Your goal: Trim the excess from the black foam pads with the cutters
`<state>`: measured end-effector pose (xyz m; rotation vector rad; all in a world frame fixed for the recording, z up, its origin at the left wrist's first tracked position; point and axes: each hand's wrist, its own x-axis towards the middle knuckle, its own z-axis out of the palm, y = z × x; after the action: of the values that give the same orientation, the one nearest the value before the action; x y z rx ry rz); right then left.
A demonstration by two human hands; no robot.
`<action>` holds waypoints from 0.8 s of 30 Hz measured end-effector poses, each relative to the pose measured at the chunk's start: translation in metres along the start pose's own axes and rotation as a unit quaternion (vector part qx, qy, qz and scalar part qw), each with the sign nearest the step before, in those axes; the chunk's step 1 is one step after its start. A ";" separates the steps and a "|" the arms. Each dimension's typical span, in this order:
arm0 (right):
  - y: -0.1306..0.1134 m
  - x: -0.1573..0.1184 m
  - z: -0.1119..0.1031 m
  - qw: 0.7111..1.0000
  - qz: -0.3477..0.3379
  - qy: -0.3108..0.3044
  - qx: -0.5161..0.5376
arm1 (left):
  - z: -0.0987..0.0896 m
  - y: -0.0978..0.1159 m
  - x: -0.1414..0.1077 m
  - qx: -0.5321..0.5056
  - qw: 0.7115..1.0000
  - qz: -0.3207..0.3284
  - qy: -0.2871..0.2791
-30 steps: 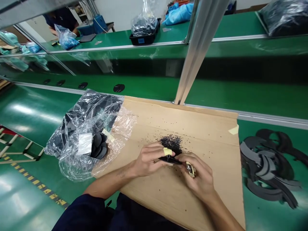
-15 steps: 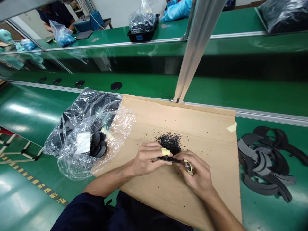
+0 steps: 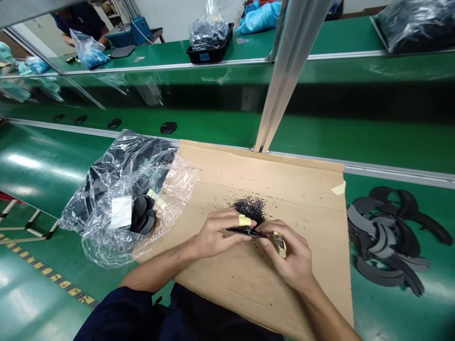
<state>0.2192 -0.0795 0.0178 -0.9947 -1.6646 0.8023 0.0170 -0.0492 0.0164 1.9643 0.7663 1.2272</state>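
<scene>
My left hand [image 3: 215,235] is closed on a thin black disc [image 3: 234,230], seen almost edge-on, with a small upright part on its top. Yellow tape [image 3: 244,220] wraps a finger of that hand. At the disc's right side are the fingertips of my right hand [image 3: 295,258]. Tucked in the right hand is a small metal tool with cream-coloured wrapping [image 3: 279,244]; its working end is hidden by the fingers. Just beyond both hands lies a pile of tiny black bits [image 3: 250,207] on a cardboard sheet [image 3: 302,189].
A clear plastic bag [image 3: 117,189] of black discs lies left of the cardboard. Curved black foam strips [image 3: 387,237] are heaped at right. Several black discs [image 3: 168,127] lie on the green surface behind. A metal post [image 3: 280,80] rises beyond the cardboard. Another person [image 3: 80,23] is at far left.
The disc has tipped slightly and shows more of its left edge. My right fingers have shifted a little along it. The whole view has drifted slightly.
</scene>
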 end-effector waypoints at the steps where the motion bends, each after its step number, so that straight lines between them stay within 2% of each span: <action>1: 0.000 0.001 -0.001 1.000 0.005 0.002 -0.005 | -0.001 -0.001 0.001 0.008 1.000 0.008 0.002; 6: 0.004 0.002 -0.006 0.997 -0.007 0.008 -0.079 | -0.003 -0.003 0.003 0.036 0.998 0.041 0.002; 14: 0.017 -0.001 -0.011 0.950 -0.141 -0.063 -0.271 | -0.005 -0.004 0.001 0.052 0.996 0.068 -0.031; 24: 0.014 0.000 -0.014 0.922 -0.164 -0.061 -0.345 | -0.007 -0.007 0.000 0.044 0.996 0.056 -0.060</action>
<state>0.2356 -0.0723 0.0095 -1.0938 -2.2139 0.0307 0.0101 -0.0441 0.0130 2.1565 0.6670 1.1452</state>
